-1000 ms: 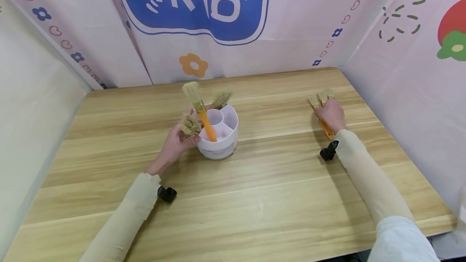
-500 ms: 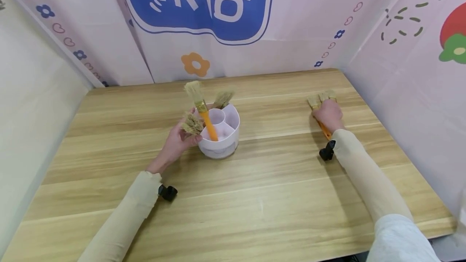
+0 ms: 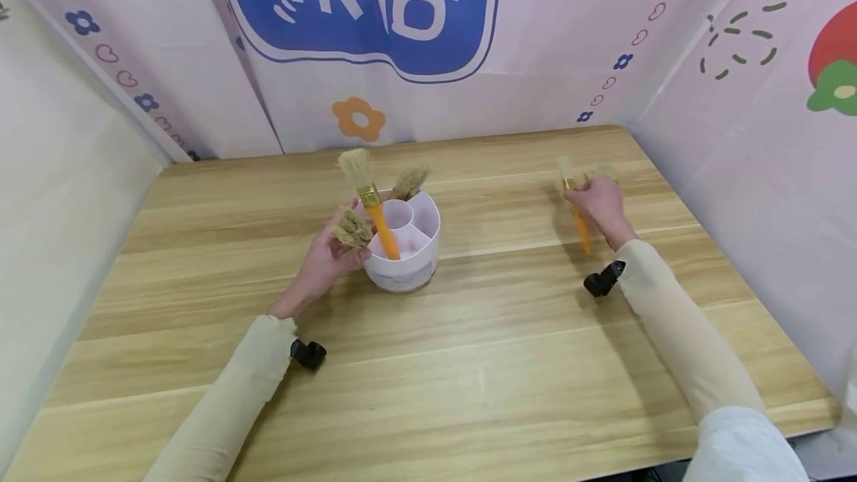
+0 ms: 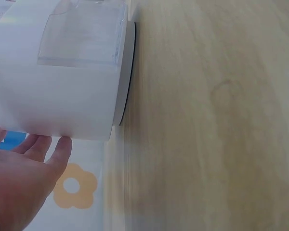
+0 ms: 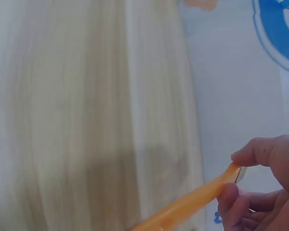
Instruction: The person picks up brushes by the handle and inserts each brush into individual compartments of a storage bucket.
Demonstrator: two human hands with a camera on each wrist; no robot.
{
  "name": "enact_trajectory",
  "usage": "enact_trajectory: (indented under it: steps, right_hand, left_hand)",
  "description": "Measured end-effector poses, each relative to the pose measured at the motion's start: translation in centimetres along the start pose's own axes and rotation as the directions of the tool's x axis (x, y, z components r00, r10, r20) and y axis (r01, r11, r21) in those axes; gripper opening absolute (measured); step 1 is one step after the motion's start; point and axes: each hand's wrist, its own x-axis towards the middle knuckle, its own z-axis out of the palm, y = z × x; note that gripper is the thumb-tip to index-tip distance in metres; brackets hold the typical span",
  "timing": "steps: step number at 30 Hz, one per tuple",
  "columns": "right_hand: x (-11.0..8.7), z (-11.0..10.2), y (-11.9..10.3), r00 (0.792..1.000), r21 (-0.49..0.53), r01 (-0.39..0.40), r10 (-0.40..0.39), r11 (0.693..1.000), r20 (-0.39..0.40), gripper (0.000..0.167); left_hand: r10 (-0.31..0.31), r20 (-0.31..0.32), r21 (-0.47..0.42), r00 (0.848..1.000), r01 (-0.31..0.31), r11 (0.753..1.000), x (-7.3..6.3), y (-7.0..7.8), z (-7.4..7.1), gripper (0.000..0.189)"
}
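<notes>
My left hand (image 3: 328, 255) grips the left side of a round white divided organizer (image 3: 402, 274), thumb in front and fingers behind; in the left wrist view the fingertips touch its smooth wall (image 4: 62, 103). A paintbrush with an orange handle (image 3: 383, 233) leans in the organizer, bristles up. Two more bristle heads stick out, one by my left thumb (image 3: 352, 227) and one at the back (image 3: 410, 183). At the table's right, my right hand (image 3: 602, 203) pinches another paintbrush (image 3: 581, 233) near its ferrule; its orange handle (image 5: 188, 204) slants down in the right wrist view.
Behind the right hand lie more paintbrush bristles (image 3: 605, 171) on the wooden table (image 3: 469, 363). Printed cloth walls (image 3: 535, 80) stand along the table's back and sides. The organizer's right compartment (image 3: 423, 216) shows no brush.
The right hand has separated one paintbrush from the group lying at the right and shifted it slightly left. The left hand and organizer have stayed in place.
</notes>
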Motion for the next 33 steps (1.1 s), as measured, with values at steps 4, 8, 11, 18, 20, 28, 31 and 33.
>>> enact_trajectory:
  steps: [4, 8, 11, 18, 20, 28, 31, 33]
  right_hand:
    - [-0.6, 0.1, -1.0, 0.997, -0.025, 0.058, -0.059, 0.998, -0.052, 0.034]
    - [-1.3, 0.3, -1.9, 0.992, -0.014, 0.093, -0.094, 0.996, -0.079, 0.03]
    - [-1.7, 0.5, -2.5, 0.99, 0.032, 0.118, -0.115, 0.993, -0.086, 0.03]
    - [-2.8, 0.4, -4.1, 0.99, 0.133, 0.132, -0.125, 0.982, -0.062, 0.03]
    - [-3.0, 0.5, -4.5, 0.991, 0.15, 0.127, -0.121, 0.981, -0.05, 0.03]
    - [-4.0, 0.9, -6.0, 0.989, 0.175, 0.151, -0.149, 0.973, -0.024, 0.033]
    - [-4.4, 1.1, -6.7, 0.985, 0.175, 0.174, -0.174, 0.969, -0.018, 0.034]
    - [-4.7, 1.2, -7.3, 0.98, 0.173, 0.197, -0.197, 0.965, -0.018, 0.035]
  left_hand:
    - [-0.001, 0.002, -0.008, 1.0, 0.001, 1.0, 0.0, 0.0, 0.0, 0.084]
    - [-0.008, 0.001, -0.012, 1.0, 0.008, 1.0, 0.0, -0.1, 0.0, 0.083]
    - [-0.007, 0.002, -0.018, 1.0, 0.007, 1.0, 0.0, -0.1, 0.0, 0.083]
    - [0.018, 0.003, -0.016, 1.0, -0.018, 1.0, 0.1, -0.2, 0.0, 0.082]
    - [0.024, 0.005, -0.012, 1.0, -0.024, 1.0, 0.2, -0.1, 0.0, 0.082]
    - [0.028, 0.008, -0.011, 1.0, -0.028, 1.0, 0.2, 0.0, 0.0, 0.083]
    - [0.034, 0.0, -0.004, 0.999, -0.034, 0.999, 0.1, -0.1, -0.1, 0.083]
    - [0.032, -0.004, -0.004, 0.999, -0.032, 0.999, 0.0, -0.1, -0.1, 0.083]
